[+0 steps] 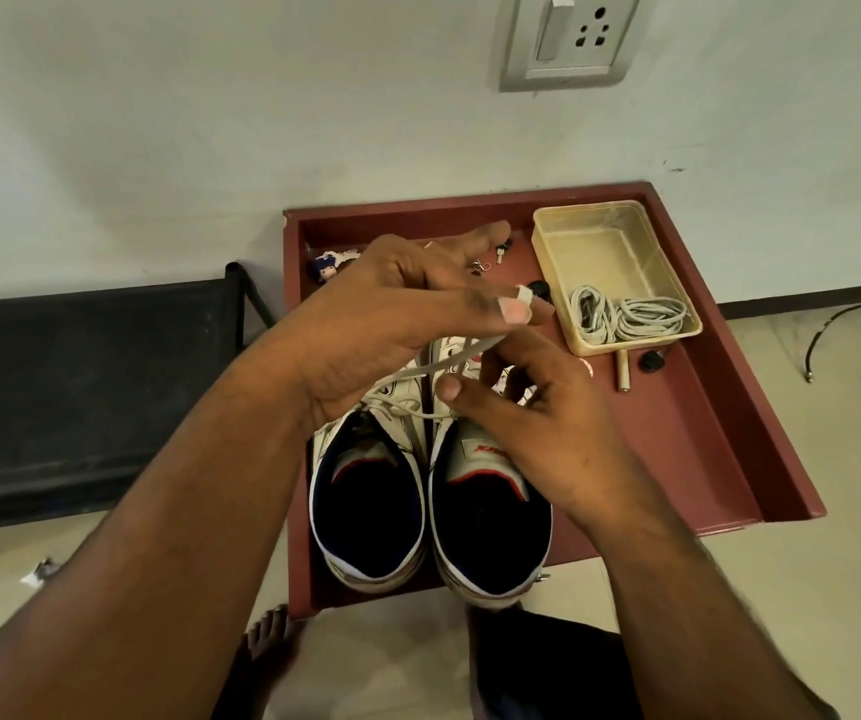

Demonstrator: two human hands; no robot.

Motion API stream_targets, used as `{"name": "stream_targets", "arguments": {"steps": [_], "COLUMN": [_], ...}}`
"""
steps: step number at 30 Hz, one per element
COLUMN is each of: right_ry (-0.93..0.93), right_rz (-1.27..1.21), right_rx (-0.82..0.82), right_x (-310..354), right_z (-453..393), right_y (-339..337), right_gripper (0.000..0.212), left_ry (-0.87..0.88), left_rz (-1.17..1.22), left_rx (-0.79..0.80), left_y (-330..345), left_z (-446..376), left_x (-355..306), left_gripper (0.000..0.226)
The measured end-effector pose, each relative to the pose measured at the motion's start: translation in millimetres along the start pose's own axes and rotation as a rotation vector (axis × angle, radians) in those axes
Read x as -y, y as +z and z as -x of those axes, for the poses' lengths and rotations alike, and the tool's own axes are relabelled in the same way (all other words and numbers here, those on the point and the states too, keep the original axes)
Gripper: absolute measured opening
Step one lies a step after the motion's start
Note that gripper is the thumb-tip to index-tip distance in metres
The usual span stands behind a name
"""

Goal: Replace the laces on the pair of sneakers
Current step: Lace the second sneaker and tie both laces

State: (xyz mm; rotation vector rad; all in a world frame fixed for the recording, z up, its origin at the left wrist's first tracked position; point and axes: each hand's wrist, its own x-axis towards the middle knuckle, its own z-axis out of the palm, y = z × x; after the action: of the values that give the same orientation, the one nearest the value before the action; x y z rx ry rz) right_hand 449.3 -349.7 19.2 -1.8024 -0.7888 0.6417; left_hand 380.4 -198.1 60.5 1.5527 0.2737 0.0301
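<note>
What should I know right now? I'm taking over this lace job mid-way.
Left hand: pinches the white lace, pulled up from the left sneaker.
Right hand: fingers curled at the same lace, above the right sneaker.
Both sneakers stand in the red tray; coiled laces lie in the plastic box.
Which lace this is, old or new, I cannot tell.

Tray point(719, 449): raised rim on the far, left and right sides. Sneakers point(433, 491) fill the near-left part, side by side and touching. Plastic box point(620, 241) with coiled laces point(631, 314) takes the far-right corner. Bare tray floor lies right of the sneakers, near the box; a small peg point(623, 371) and black cap point(651, 360) sit there. Keys and a keychain point(325, 266) clutter the far-left corner. Both hands hover over the toe ends.
</note>
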Motion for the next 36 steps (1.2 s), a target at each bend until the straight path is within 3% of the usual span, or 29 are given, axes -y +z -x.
{"name": "stream_targets", "arguments": {"steps": [5,9,11,13,15,16,18,20,21,23,26,29,32,36], "right_ry": [-0.015,0.068,0.071,0.07,0.067,0.064,0.058,0.077,0.092,0.134,0.202,0.305,0.468,0.482], "right_rz": [-0.189,-0.232,-0.25,-0.236,-0.17,-0.146,-0.121,-0.103,-0.102,-0.107,-0.089,-0.009,0.057,0.133], "right_rx": [0.041,0.025,-0.034,-0.075,-0.071,-0.054,-0.024,-0.037,-0.064,-0.126,-0.161,-0.104,0.002,0.073], "right_x": [1.5,-0.3,-4.1,-6.8,-6.6,-5.2,-2.5,-2.7,-3.6,-7.4,-13.6,-16.5,-18.9,-16.3], "right_z": [-1.2,-0.2,-1.1,-1.7,-2.3,-2.6,-3.0,-3.3,-3.6,-4.4,-4.0,-2.9,-1.4,1.3], "right_y": [2.5,-21.1,-30.7,-33.6,-31.8,-30.5,-29.2,-30.4,-32.0,-35.6,-41.2,-41.0,-36.9,-29.5], "right_gripper": [0.018,0.034,0.034,0.03,0.024,0.021,0.016,0.011,0.01,0.012,0.022,0.02,0.022,0.035], "left_ry": [0.011,-0.064,-0.148,-0.273,-0.296,-0.26,-0.135,-0.15,-0.172,-0.165,-0.111,-0.172,-0.22,-0.259], "left_rz": [-0.013,0.142,0.019,-0.395,-0.757,-0.755,-0.482,-0.153,-0.069,-0.093,-0.42,-0.738,-0.825,-0.864], "left_rx": [-0.139,-0.607,-0.802,-0.866,-0.853,-0.838,-0.673,-0.32,-0.175,-0.045,-0.02,-0.065,-0.207,-0.242], "left_y": [0.5,-14.0,-28.9,-41.8,-44.5,-39.8,-24.3,-0.9,7.2,15.8,16.0,25.4,39.2,51.6], "left_z": [-3.5,-12.9,-11.7,-7.1,-3.3,-4.3,-7.4,-9.2,-9.9,-9.1,-11.0,-14.0,-16.3,-14.7], "left_x": [-1.2,16.3,27.5,38.0,41.8,40.0,33.0,21.2,19.7,17.7,22.4,26.2,33.2,36.6], "left_gripper": [0.033,0.022,0.01,0.011,0.009,0.027,0.049,0.051,0.049,0.039,0.026,0.012,0.008,0.011]}}
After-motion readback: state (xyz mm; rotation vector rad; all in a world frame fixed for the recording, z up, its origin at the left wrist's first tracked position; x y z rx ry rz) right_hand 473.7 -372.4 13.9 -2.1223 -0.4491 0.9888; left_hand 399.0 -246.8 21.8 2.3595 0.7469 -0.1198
